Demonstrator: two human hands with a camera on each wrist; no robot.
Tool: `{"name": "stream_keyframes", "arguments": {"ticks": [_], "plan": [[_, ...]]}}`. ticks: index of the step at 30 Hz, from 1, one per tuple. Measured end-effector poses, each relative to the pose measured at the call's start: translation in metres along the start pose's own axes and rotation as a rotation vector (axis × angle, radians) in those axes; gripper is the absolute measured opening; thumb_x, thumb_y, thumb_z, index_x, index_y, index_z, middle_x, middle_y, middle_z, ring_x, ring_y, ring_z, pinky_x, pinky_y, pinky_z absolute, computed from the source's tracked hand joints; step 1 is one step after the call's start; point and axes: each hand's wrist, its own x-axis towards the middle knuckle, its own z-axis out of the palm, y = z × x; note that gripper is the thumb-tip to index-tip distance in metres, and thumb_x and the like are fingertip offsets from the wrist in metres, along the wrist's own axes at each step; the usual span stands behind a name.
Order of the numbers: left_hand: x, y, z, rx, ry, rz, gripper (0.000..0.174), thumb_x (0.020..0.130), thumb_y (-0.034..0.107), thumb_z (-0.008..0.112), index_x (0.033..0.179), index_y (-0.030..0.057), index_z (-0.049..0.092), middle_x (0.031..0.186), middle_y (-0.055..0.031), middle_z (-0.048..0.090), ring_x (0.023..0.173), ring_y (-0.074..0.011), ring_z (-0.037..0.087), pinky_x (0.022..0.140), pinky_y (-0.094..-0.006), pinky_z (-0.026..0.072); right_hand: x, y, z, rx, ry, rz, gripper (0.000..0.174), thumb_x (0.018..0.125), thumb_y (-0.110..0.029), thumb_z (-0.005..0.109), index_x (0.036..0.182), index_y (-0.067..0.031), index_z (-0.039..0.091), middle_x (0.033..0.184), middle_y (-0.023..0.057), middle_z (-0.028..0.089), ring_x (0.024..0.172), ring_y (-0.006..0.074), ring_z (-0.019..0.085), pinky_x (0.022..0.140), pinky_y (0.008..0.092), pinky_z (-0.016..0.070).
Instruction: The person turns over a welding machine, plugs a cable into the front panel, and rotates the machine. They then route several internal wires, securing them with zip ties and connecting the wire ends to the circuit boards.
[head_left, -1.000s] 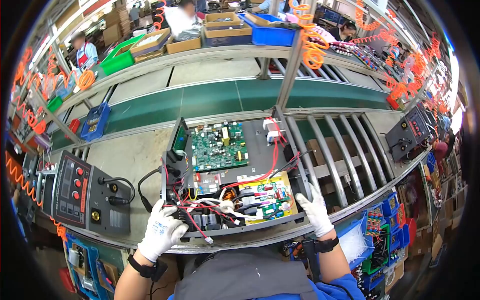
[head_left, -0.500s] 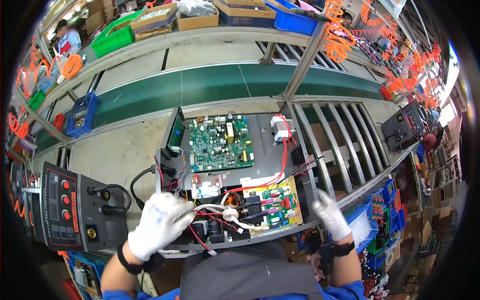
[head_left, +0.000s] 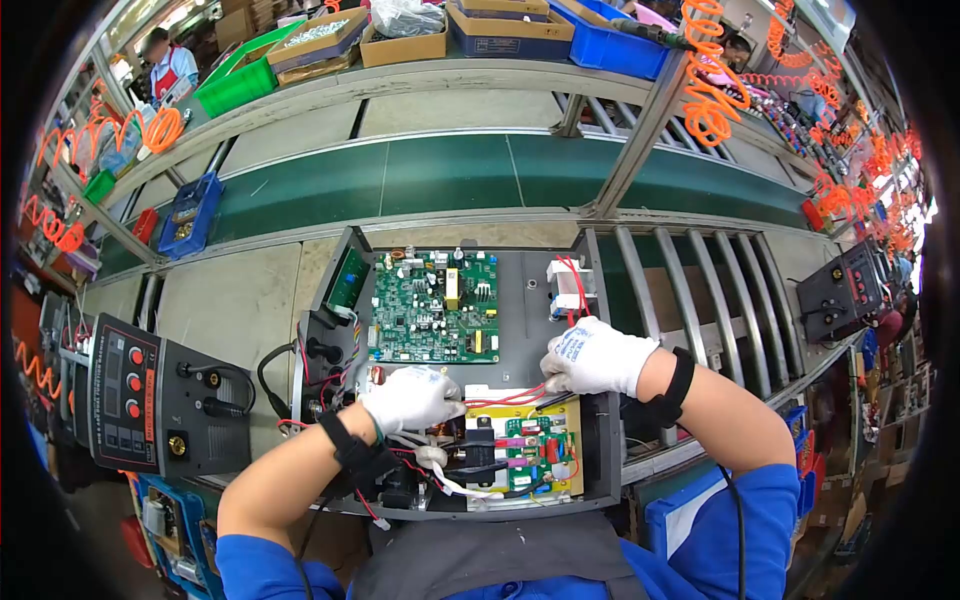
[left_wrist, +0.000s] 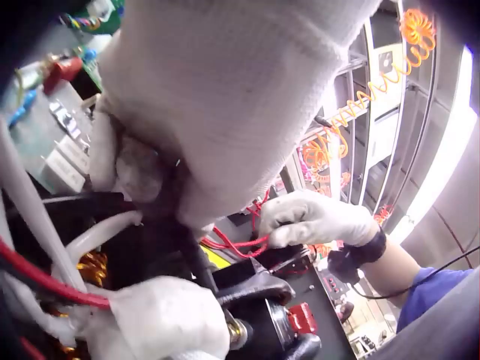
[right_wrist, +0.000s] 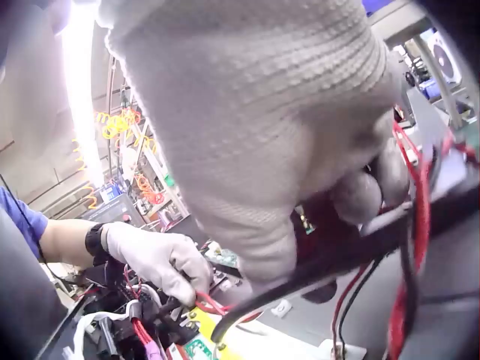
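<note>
An open grey metal case (head_left: 530, 290) full of electronics lies in front of me. A green circuit board (head_left: 420, 315) sits at its back left, and a smaller board on a yellow sheet (head_left: 570, 420) at its front right. Over the middle of the case, my gloved left hand (head_left: 412, 400) pinches red wires (head_left: 510, 400), its fingers curled low above the wiring. These wires run across to my gloved right hand (head_left: 597, 358), which grips them beside a white block (head_left: 570, 280). A black cable (right_wrist: 300, 277) passes below the right fingers.
A finished-looking welding machine (head_left: 160, 400) stands left of the case, another machine (head_left: 845, 285) far right. Metal rollers (head_left: 690, 290) lie right of the case, a green conveyor belt (head_left: 450, 175) behind it. An upright post (head_left: 640, 125) and coiled orange hoses (head_left: 710, 110) rise beyond.
Both hands have left the outer sides of the case and moved inward over it. The left lifted across the front left corner; both now hold the red wires.
</note>
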Motion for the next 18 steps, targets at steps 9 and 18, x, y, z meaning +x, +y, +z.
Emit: {"name": "stream_keyframes", "arguments": {"ticks": [9, 18], "plan": [[-0.014, -0.003, 0.003, -0.015, 0.262, -0.012, 0.028, 0.088, 0.032, 0.058, 0.087, 0.0054, 0.068, 0.078, -0.0161, 0.065, 0.077, -0.0348, 0.065, 0.070, -0.0445, 0.0502, -0.007, 0.020, 0.006, 0.350, 0.221, -0.065, 0.032, 0.087, -0.040, 0.060, 0.088, -0.0091, 0.070, 0.079, 0.0102, 0.068, 0.081, 0.0288, 0.067, 0.074, 0.0398, 0.0507], [-0.002, -0.005, -0.001, -0.002, 0.302, 0.075, 0.038, 0.079, 0.021, 0.067, 0.109, -0.0011, 0.061, 0.093, -0.0192, 0.067, 0.083, -0.0298, 0.067, 0.068, -0.0414, 0.0514, -0.063, -0.003, 0.004, 0.744, 0.444, 0.044, 0.034, 0.085, -0.021, 0.064, 0.114, -0.0017, 0.062, 0.089, 0.0164, 0.066, 0.084, 0.0317, 0.064, 0.079, 0.0399, 0.0498]]}}
